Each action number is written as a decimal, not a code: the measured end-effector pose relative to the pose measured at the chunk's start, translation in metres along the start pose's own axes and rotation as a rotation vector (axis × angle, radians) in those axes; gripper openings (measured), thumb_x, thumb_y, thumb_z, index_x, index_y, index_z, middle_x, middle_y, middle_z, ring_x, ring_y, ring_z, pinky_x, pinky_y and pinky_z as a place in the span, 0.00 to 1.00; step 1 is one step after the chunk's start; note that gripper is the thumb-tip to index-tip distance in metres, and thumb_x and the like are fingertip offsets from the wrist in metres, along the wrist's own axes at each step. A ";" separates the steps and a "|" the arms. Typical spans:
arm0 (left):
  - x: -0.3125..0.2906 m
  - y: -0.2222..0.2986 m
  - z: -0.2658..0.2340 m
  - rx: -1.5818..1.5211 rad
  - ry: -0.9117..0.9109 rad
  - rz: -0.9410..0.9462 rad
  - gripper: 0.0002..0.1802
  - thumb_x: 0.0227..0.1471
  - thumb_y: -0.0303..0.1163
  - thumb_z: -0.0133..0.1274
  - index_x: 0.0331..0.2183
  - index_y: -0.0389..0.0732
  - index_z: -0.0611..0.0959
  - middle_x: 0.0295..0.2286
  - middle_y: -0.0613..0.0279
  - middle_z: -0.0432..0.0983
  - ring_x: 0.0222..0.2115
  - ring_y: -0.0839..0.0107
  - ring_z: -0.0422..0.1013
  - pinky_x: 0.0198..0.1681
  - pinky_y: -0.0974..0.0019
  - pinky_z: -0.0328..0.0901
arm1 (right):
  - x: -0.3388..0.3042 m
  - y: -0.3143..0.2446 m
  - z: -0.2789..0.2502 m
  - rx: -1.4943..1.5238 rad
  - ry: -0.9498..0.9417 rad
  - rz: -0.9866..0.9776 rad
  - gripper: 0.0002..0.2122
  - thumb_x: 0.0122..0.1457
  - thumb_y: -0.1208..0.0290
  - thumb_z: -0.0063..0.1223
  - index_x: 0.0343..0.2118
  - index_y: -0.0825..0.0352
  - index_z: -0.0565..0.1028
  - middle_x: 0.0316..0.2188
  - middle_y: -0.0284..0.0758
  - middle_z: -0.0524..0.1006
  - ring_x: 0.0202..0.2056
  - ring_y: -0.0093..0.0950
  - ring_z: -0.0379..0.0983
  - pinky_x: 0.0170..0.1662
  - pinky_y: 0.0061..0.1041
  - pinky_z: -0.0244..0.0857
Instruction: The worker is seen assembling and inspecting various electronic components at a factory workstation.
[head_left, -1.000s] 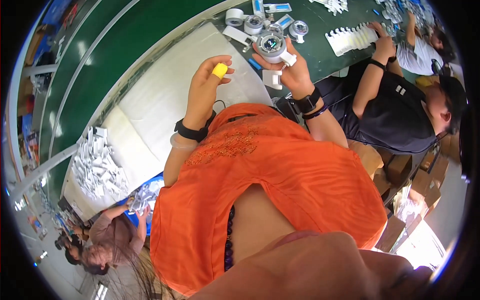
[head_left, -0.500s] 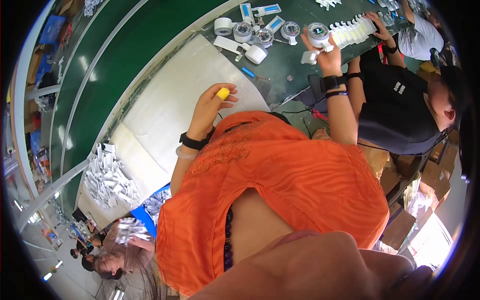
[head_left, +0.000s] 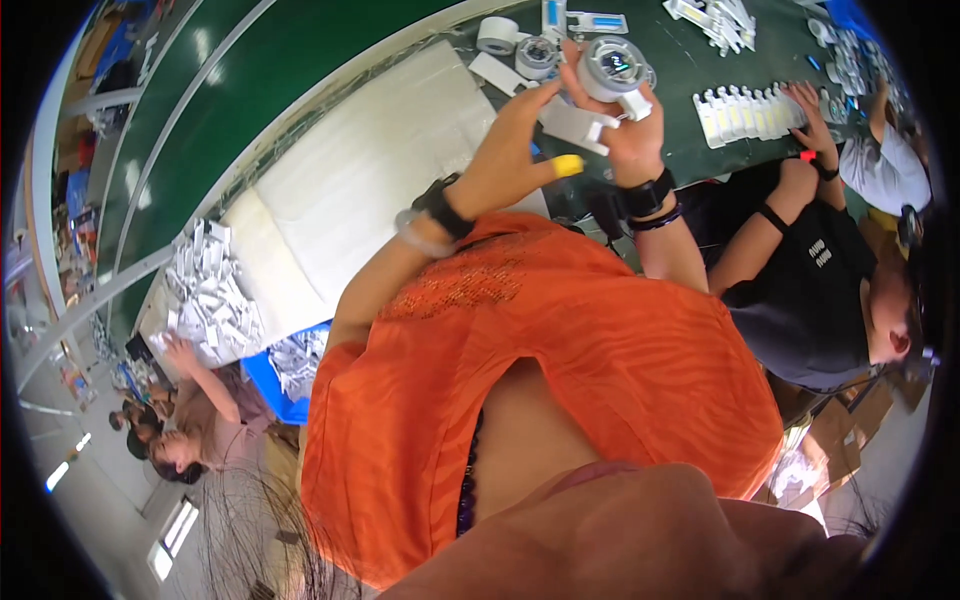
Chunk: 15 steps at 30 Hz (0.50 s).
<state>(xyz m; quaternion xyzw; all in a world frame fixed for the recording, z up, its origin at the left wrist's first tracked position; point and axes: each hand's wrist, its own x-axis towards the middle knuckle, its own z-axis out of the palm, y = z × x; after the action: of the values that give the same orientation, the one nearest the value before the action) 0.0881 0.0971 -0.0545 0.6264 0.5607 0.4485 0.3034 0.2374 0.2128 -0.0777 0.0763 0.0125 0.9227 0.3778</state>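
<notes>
A person in an orange top [head_left: 540,300], seen from above, has both hands raised over the edge of a dark green table [head_left: 672,75]. The right hand [head_left: 637,142], palm up, holds a round white device [head_left: 612,66] with a clear, dark-centred face turned upward. The device sits at the finger end of the hand, above the palm, with fingers curled along its left side and the hand wrapped close around its lower edge, so the grip is narrow and filled. A short white neck [head_left: 634,104] slants down from the device toward the palm. Below and to the left of it, a flat white panel [head_left: 574,124] spans the space between the two hands. The left hand [head_left: 505,150] reaches in from the left, its fingers stretched toward that panel and its thumb, wearing a yellow cover [head_left: 567,165], spread wide and well away from them; the panel lies in front of this gap, though at this angle it is hard to say whether the fingertips touch it. Just beyond the hands, another round device [head_left: 537,57] and a white cylinder [head_left: 497,36] rest on the table. A pale sheet [head_left: 350,170] covers the surface to the left, with a heap of white plastic parts [head_left: 212,300] at its far end. To the right, a co-worker's hand [head_left: 812,108] touches a row of white pieces [head_left: 745,115].
</notes>
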 end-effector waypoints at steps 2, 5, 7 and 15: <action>0.015 0.010 0.009 -0.026 0.071 -0.058 0.35 0.46 0.31 0.61 0.55 0.38 0.65 0.47 0.52 0.71 0.47 0.64 0.70 0.49 0.63 0.64 | 0.006 0.015 0.003 0.012 0.218 -0.098 0.25 0.67 0.58 0.32 0.56 0.77 0.59 0.56 0.54 0.63 0.58 0.50 0.59 0.62 0.51 0.53; 0.011 0.017 -0.003 0.112 -0.229 -0.239 0.33 0.46 0.31 0.61 0.53 0.37 0.66 0.41 0.51 0.73 0.39 0.62 0.73 0.43 0.62 0.67 | 0.004 0.024 0.009 -0.364 0.365 -0.179 0.21 0.67 0.61 0.35 0.54 0.74 0.63 0.53 0.49 0.67 0.54 0.44 0.65 0.59 0.37 0.59; -0.002 0.009 0.000 -0.031 -0.231 -0.236 0.31 0.47 0.31 0.59 0.51 0.37 0.67 0.37 0.54 0.74 0.35 0.64 0.73 0.39 0.63 0.68 | -0.015 0.021 -0.013 -1.133 0.357 -0.315 0.18 0.67 0.65 0.37 0.53 0.73 0.64 0.50 0.46 0.69 0.51 0.41 0.67 0.57 0.34 0.60; -0.011 0.001 -0.040 -0.737 -0.203 -0.601 0.14 0.57 0.36 0.48 0.40 0.36 0.74 0.24 0.66 0.68 0.20 0.79 0.65 0.22 0.72 0.66 | -0.100 0.011 -0.066 -2.170 0.288 -0.433 0.14 0.61 0.74 0.48 0.49 0.70 0.67 0.46 0.42 0.71 0.48 0.36 0.67 0.53 0.35 0.59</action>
<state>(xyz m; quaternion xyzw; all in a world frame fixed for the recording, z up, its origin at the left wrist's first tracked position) 0.0531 0.0814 -0.0400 0.3282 0.4883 0.4463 0.6743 0.2901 0.1374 -0.1551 -0.4056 -0.7434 0.3594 0.3920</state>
